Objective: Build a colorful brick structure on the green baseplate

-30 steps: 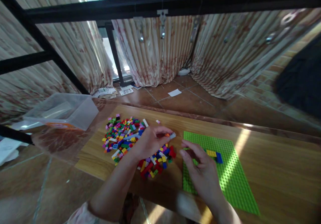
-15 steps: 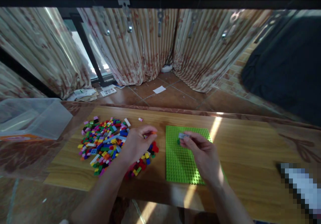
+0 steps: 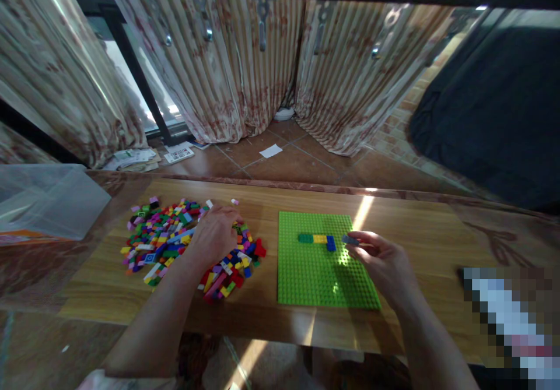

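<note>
My right hand (image 3: 378,256) pinches a small grey-blue toy brick (image 3: 350,240) between thumb and fingers, just above the right part of a green studded baseplate (image 3: 306,279). On the plate, a short row runs from green bricks (image 3: 305,238) through a yellow brick (image 3: 320,239) to a blue brick (image 3: 331,243), left of my right fingertips. My left hand (image 3: 214,232) hangs over the heap of mixed toy bricks (image 3: 170,227), back of the hand upward. Its fingers bend down and their tips are hidden, so what they hold does not show.
A clear plastic bin (image 3: 56,203) stands at the left beyond the wooden table (image 3: 420,232). Red bricks (image 3: 259,248) lie at the heap's right edge. A pixelated object (image 3: 503,314) is at the right. Striped curtains (image 3: 245,75) hang behind.
My left hand has moved left and down onto the heap. My right hand has shifted right with the grey-blue brick, uncovering the row of bricks. The whole view has shifted slightly.
</note>
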{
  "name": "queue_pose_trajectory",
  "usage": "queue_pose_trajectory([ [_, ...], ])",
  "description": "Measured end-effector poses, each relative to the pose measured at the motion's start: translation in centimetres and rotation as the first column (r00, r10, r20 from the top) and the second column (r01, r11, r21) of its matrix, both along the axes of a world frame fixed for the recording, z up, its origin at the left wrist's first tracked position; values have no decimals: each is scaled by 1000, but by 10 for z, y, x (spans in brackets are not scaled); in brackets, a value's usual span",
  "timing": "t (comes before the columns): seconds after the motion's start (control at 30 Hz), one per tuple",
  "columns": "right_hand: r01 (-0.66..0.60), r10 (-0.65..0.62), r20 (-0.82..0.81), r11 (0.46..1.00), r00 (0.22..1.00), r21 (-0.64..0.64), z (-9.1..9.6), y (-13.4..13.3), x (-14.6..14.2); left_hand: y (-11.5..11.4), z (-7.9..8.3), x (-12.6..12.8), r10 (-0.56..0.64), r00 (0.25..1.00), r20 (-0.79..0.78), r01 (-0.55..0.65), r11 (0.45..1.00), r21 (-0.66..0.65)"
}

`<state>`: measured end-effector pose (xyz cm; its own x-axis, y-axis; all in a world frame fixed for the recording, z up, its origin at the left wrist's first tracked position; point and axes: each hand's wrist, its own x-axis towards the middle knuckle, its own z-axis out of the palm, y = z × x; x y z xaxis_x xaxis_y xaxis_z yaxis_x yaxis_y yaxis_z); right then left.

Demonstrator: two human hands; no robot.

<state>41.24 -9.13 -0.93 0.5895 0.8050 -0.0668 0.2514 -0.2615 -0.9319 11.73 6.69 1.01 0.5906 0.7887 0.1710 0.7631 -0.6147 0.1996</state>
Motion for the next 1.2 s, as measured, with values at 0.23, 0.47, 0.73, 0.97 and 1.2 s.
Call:
queue_pose_trajectory([
  [0.23,-23,121,389,968,913,-248,-1,-7,6,5,-5,1,6,998,67,-9,999,34],
  [0.47,-48,218,617,959,756,-280,-2,-12,2,-7,3,19,-57,955,290,21,992,124],
  [0.73,-91,314,571,919,758,-384,4,-12,-10,-59,-7,60,-289,871,398,304,952,27],
  [0.97,-25,258,600,929,757,-368,1,-9,-26,-92,-21,85,-457,854,248,486,872,-65],
  [1.2,-11,210,610,949,764,-314,-6,-7,-25,-99,-27,90,-453,877,158,468,880,-75],
])
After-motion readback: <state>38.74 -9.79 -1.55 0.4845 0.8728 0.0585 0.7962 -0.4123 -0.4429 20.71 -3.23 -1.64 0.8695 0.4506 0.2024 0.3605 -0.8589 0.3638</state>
